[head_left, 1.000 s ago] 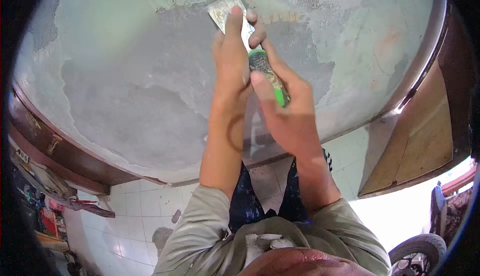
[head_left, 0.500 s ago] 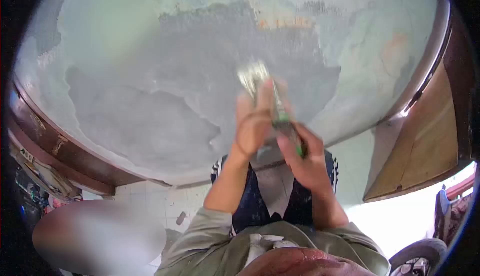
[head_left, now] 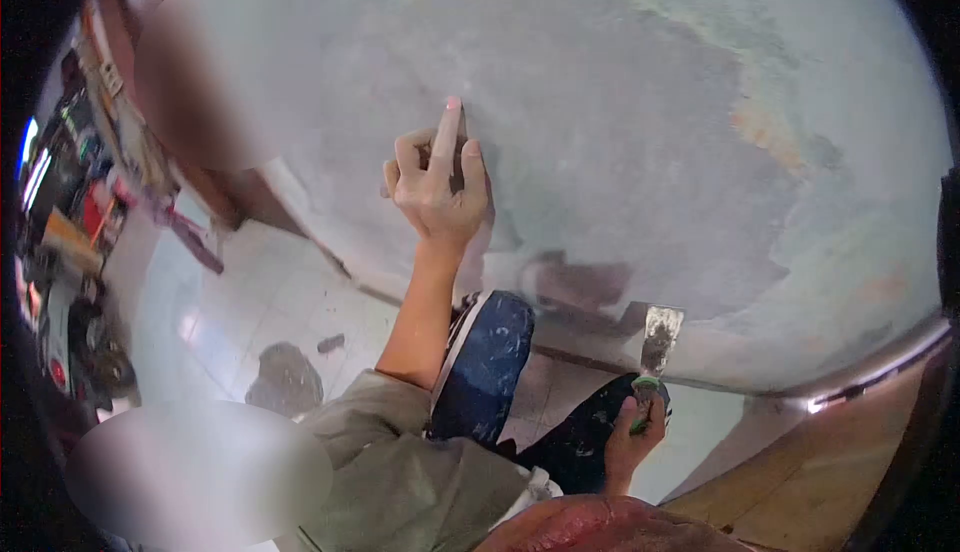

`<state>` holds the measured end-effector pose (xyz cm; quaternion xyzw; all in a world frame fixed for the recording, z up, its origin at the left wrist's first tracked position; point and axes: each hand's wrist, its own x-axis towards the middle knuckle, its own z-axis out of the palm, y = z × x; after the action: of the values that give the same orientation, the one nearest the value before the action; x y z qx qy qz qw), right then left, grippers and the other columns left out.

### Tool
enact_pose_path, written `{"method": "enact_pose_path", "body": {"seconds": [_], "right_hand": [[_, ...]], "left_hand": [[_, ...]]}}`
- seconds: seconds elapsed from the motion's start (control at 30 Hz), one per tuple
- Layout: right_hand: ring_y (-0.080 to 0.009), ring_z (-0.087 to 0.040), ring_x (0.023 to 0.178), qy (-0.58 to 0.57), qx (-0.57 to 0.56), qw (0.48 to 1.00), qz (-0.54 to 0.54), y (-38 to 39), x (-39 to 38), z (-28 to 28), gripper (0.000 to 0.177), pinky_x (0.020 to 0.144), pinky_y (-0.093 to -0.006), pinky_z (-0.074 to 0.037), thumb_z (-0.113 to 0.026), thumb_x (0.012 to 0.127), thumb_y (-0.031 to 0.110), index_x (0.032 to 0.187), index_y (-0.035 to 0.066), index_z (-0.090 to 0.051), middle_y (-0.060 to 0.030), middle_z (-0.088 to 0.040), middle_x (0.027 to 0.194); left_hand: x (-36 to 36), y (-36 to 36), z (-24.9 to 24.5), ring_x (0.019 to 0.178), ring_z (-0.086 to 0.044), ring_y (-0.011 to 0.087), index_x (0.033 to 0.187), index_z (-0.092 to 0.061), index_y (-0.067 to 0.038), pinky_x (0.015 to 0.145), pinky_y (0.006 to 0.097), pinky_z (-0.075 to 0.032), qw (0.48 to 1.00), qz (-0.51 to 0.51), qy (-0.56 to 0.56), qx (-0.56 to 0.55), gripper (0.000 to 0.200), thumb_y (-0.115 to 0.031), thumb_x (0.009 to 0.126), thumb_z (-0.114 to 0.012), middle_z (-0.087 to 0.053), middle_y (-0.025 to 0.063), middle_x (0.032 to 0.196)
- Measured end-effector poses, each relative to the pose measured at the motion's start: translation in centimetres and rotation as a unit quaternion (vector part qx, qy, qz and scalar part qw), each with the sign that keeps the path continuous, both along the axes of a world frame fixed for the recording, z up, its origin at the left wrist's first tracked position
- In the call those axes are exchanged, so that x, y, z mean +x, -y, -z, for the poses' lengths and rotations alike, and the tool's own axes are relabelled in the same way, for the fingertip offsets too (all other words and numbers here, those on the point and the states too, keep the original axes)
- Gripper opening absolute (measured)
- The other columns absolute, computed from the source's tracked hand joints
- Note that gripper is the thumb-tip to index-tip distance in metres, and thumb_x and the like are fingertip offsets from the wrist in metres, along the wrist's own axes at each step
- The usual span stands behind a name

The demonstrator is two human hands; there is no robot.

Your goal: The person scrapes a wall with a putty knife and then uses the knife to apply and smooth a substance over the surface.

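My left hand [head_left: 435, 190] reaches out over a large curved panel [head_left: 860, 232] of pale green, with a broad grey patch of filler [head_left: 610, 132]. Its index finger is stretched out, the tip right at the grey filler, while the other fingers are partly bent and hold nothing. Low on the right, my right hand [head_left: 632, 437] is closed around the green handle of a putty knife [head_left: 661, 337]. The blade points up, smeared with whitish residue, and overlaps the panel's lower edge in this view.
A brown board [head_left: 800, 462] stands at the lower right, under the panel's rim. On the tiled floor [head_left: 270, 302] lie a small dark piece [head_left: 331, 343] and a greyish stain [head_left: 285, 380]. Cluttered goods and a wheel [head_left: 113, 372] line the far left.
The view has swung left. My left hand has left the putty knife and moved to the filler. My right hand has lowered the putty knife toward the lower right.
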<state>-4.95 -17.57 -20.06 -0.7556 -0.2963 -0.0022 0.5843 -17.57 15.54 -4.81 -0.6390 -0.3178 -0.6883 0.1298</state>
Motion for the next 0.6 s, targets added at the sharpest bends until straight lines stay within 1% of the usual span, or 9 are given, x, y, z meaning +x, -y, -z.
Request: {"method": "enact_pose_path", "body": {"seconds": [0.13, 0.27, 0.3, 0.37, 0.43, 0.5, 0.53, 0.57, 0.6], "right_hand": [[-0.03, -0.063, 0.084, 0.065, -0.025, 0.997, 0.021, 0.6, 1.5, 1.2, 0.04, 0.081, -0.0396, -0.049, -0.072, 0.093, 0.032, 0.108, -0.004, -0.064, -0.0167, -0.067, 0.094], [-0.0336, -0.064, 0.084, 0.06, -0.063, 0.996, -0.015, 1.5, 2.6, 1.1, 0.048, 0.081, -0.0412, -0.05, -0.074, 0.092, 0.038, 0.107, -0.007, -0.065, -0.0198, -0.068, 0.096], [-0.0331, -0.064, 0.083, 0.059, -0.04, 0.997, -0.018, 1.3, 2.4, 0.5, 0.048, 0.079, -0.0404, -0.05, -0.074, 0.093, 0.039, 0.107, -0.006, -0.065, -0.0201, -0.069, 0.095], [-0.0272, -0.065, 0.079, 0.166, -0.003, 0.986, -0.002, 0.4, 2.6, 0.5, 0.048, 0.074, -0.0372, -0.051, -0.071, 0.095, 0.04, 0.108, -0.005, -0.065, -0.0187, -0.069, 0.091], [-0.0252, -0.064, 0.08, 0.128, -0.023, 0.991, -0.015, 0.8, 2.5, 0.3, 0.046, 0.074, -0.0362, -0.05, -0.07, 0.096, 0.039, 0.109, -0.005, -0.065, -0.0181, -0.069, 0.091], [-0.0214, -0.06, 0.08, 0.129, -0.029, 0.991, -0.008, 0.6, 2.1, 0.0, 0.044, 0.072, -0.0342, -0.048, -0.066, 0.099, 0.038, 0.109, -0.004, -0.064, -0.0165, -0.067, 0.091], [-0.0214, -0.06, 0.08, 0.13, -0.036, 0.991, -0.007, 0.2, 1.9, -0.1, 0.044, 0.072, -0.0342, -0.048, -0.066, 0.099, 0.038, 0.109, -0.004, -0.064, -0.0165, -0.067, 0.091], [-0.0212, -0.059, 0.08, 0.126, -0.025, 0.992, -0.01, 0.0, 1.8, -0.3, 0.044, 0.072, -0.0336, -0.048, -0.066, 0.099, 0.038, 0.109, -0.005, -0.064, -0.0158, -0.066, 0.091], [-0.0209, -0.058, 0.079, 0.12, -0.016, 0.993, -0.012, 0.1, 1.6, -0.4, 0.044, 0.072, -0.0331, -0.047, -0.066, 0.099, 0.038, 0.109, -0.005, -0.064, -0.0151, -0.065, 0.09]], "left_hand": [[-3.4, -4.1, 8.9, 0.079, -0.057, 0.0215, 0.129, -0.071, -0.009, 0.076, 0.0354, -0.041, 0.985, -0.147, -0.073, 0.052, 0.04, -0.03, 0.097, -0.059, -0.058, 0.0061, 0.08], [-7.9, -4.9, 18.8, 0.075, -0.057, 0.0237, 0.142, -0.06, -0.01, 0.073, 0.0396, -0.039, 0.97, -0.216, -0.074, -0.079, 0.055, -0.036, 0.094, -0.064, -0.058, 0.0064, 0.085], [-8.9, -4.2, 20.5, 0.081, -0.061, 0.0275, 0.147, -0.052, -0.01, 0.078, 0.0423, -0.042, 0.949, -0.222, -0.079, -0.208, 0.06, -0.042, 0.096, -0.06, -0.062, 0.0097, 0.093], [-11.4, -4.7, 26.7, 0.106, -0.067, 0.037, 0.158, -0.033, -0.011, 0.097, 0.0472, -0.046, 0.856, -0.233, -0.107, -0.449, 0.08, -0.063, 0.099, -0.046, -0.067, 0.0201, 0.12], [-15.6, -6.0, 34.6, 0.116, -0.066, 0.0362, 0.158, -0.034, -0.014, 0.102, 0.0472, -0.046, 0.647, -0.17, -0.267, -0.694, 0.087, -0.074, 0.095, -0.041, -0.066, 0.0182, 0.13], [-16.4, -2.6, 36.8, 0.12, -0.064, 0.0339, 0.155, -0.038, -0.009, 0.097, 0.0572, -0.049, 0.514, -0.124, -0.323, -0.785, 0.088, -0.072, 0.095, -0.045, -0.059, 0.0187, 0.141], [-16.9, -2.2, 37.1, 0.114, -0.068, 0.0341, 0.135, -0.063, -0.006, 0.095, 0.0534, -0.052, 0.397, 0.009, -0.348, -0.849, 0.088, -0.08, 0.09, -0.044, -0.069, 0.0176, 0.126], [-16.0, 0.0, 38.1, 0.106, -0.071, 0.0344, 0.115, -0.074, -0.004, 0.093, 0.0502, -0.054, 0.411, 0.001, -0.366, -0.835, 0.079, -0.074, 0.092, -0.048, -0.074, 0.017, 0.113], [-16.8, 0.9, 44.6, 0.108, -0.071, 0.0346, 0.117, -0.073, -0.006, 0.091, 0.0495, -0.054, 0.47, 0.028, -0.458, -0.754, 0.069, -0.068, 0.093, -0.053, -0.073, 0.0179, 0.115]]}}
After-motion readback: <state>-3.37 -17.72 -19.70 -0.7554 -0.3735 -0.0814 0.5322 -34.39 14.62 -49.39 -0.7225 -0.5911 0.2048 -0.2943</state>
